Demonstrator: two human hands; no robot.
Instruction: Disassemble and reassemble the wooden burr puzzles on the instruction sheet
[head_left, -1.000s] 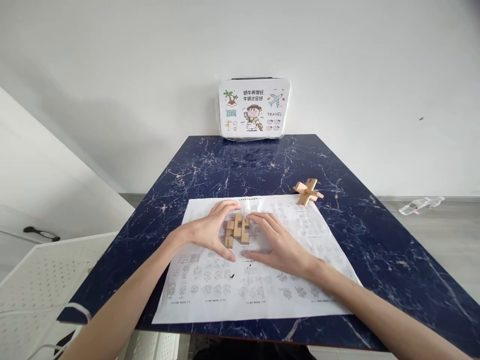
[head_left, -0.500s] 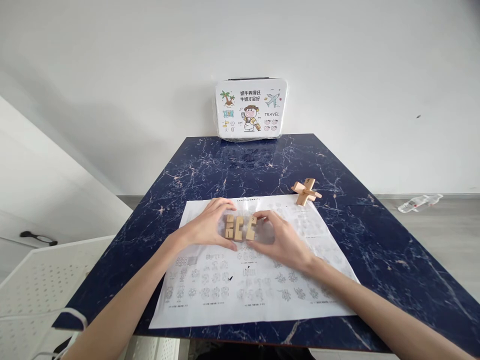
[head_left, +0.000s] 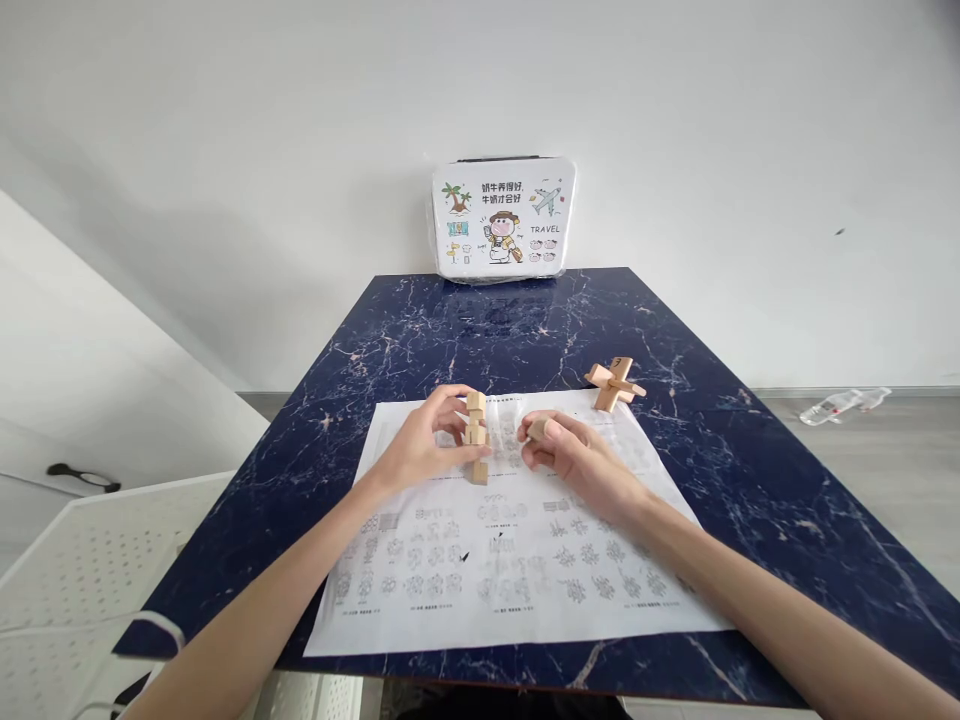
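Note:
My left hand is closed around notched wooden puzzle pieces joined in an upright cluster, with its thumb across the near side. Some of their notches are hidden by the fingers. To the right, my right hand pinches a separate wooden puzzle piece between thumb and fingers, apart from the cluster. Much of that piece is covered. Both hands are over a white instruction sheet printed with small diagrams. Beyond the right hand, at the sheet's upper right corner, stands an assembled wooden cross-shaped puzzle.
A blue marbled table bears the sheet. At its far edge a white printed case leans on the wall. Left of the table are a white perforated surface and a white cable. A clear plastic bottle lies on the floor at right.
The row of pieces between my hands has been split up. My left hand now has a cluster turned on end, while my right hand has drawn back rightward with one piece.

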